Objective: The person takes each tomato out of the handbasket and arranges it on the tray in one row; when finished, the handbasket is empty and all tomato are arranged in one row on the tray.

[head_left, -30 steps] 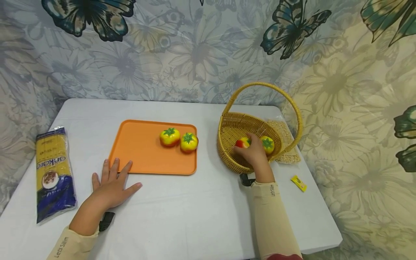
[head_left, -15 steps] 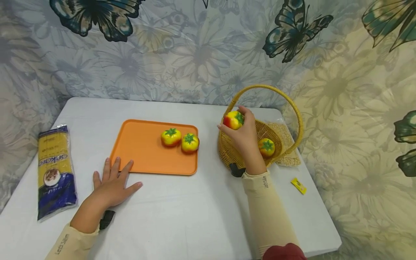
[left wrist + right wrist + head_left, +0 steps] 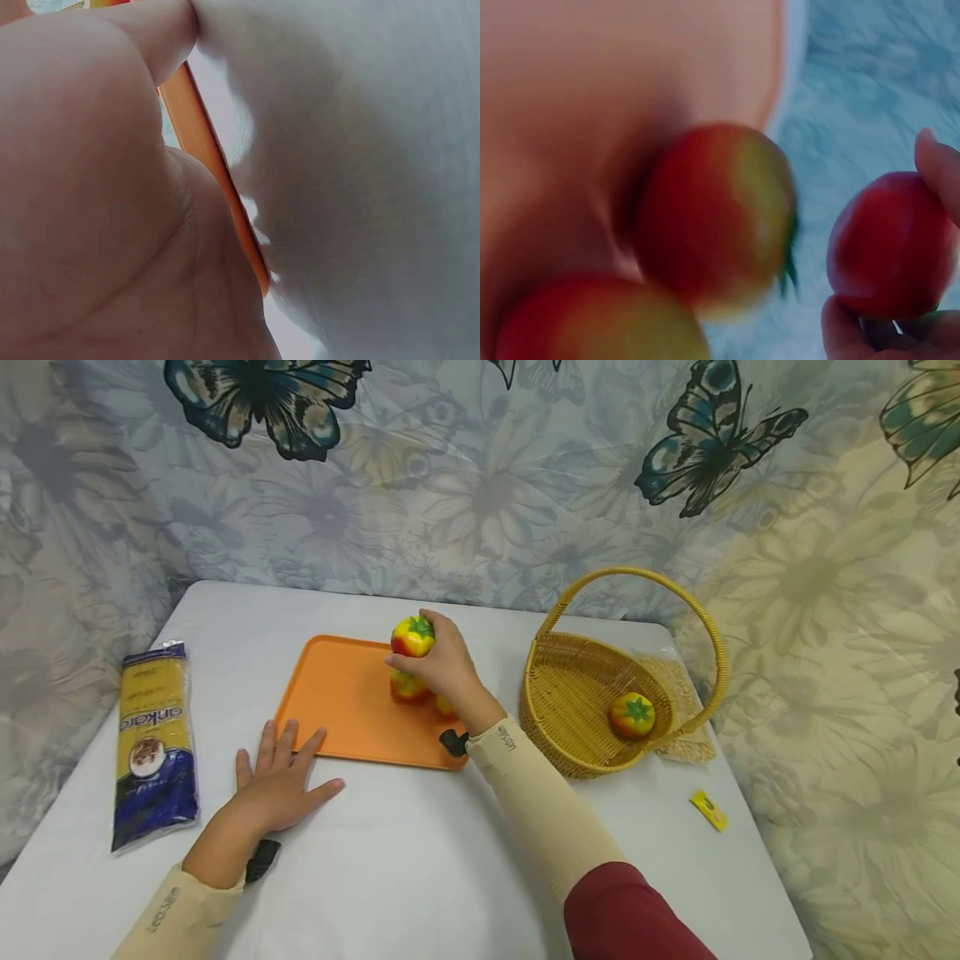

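Observation:
My right hand (image 3: 454, 673) grips a yellow-red toy tomato (image 3: 411, 636) with a green leafy top, above the right half of the orange tray (image 3: 337, 702). Below it, partly covered by that hand, two similar tomatoes lie on the tray; one tomato (image 3: 407, 688) shows better than the other (image 3: 445, 705). In the right wrist view the held tomato (image 3: 889, 247) sits between thumb and fingers, apart from the tray pair. With fingers spread, my left hand (image 3: 273, 789) lies flat, fingertips on the tray's near left edge. Another tomato (image 3: 632, 716) rests inside the wicker basket (image 3: 566, 664).
The basket's tall handle (image 3: 637, 572) arches over it at the right. Behind it lies a clear bag of pale grains (image 3: 686, 727), and nearer, a small yellow packet (image 3: 708, 810). A yellow-blue "ankara" package (image 3: 155, 743) lies at the table's left.
My right hand has lifted a tomato out of the basket and carried it left over the tray. The left hand keeps its place at the tray edge. The head view has shifted slightly.

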Tool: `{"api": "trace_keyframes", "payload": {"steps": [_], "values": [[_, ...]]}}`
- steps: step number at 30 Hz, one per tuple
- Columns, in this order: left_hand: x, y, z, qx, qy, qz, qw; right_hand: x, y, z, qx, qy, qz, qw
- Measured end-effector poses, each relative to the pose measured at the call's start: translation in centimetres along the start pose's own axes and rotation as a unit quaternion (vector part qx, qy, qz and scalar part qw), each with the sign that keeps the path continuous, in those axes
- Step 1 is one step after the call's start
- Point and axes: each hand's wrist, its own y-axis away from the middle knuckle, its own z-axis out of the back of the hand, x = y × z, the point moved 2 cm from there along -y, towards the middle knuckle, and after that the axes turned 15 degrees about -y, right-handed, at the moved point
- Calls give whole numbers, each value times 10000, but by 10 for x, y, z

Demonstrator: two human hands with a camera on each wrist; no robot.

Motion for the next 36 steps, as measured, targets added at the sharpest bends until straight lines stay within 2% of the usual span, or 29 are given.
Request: {"api": "trace_keyframes", "payload": {"steps": [4,6,12,17,21,25,28,32,36], "values": [[-4,-3,-1,39,-66,-27,10000,-8,-11,-25,444,490,99,9978],[-5,-3,0,53,-69,-44,10000,-11,-15,-34,649,981,233,9928],[-7,-3,0,87,-56,-30,9999,-25,-19,-52,1008,2615,573,9582],[-6,-2,0,69,-55,-36,10000,-35,-19,-63,1041,3382,813,9317],[-4,-2,1,88,-70,-13,9999,-35,-16,-69,1075,3664,907,9198],[-2,-2,1,93,-115,25,9999,-33,-14,-70,1101,3688,863,9189],[-1,-2,1,101,-95,48,9999,-32,-12,-70,1106,3585,786,9236],[0,-1,1,133,-95,65,9998,-32,-9,-63,992,3243,703,9381],[0,-2,1,185,-117,58,9997,-25,0,-43,701,2759,622,9566]]}}
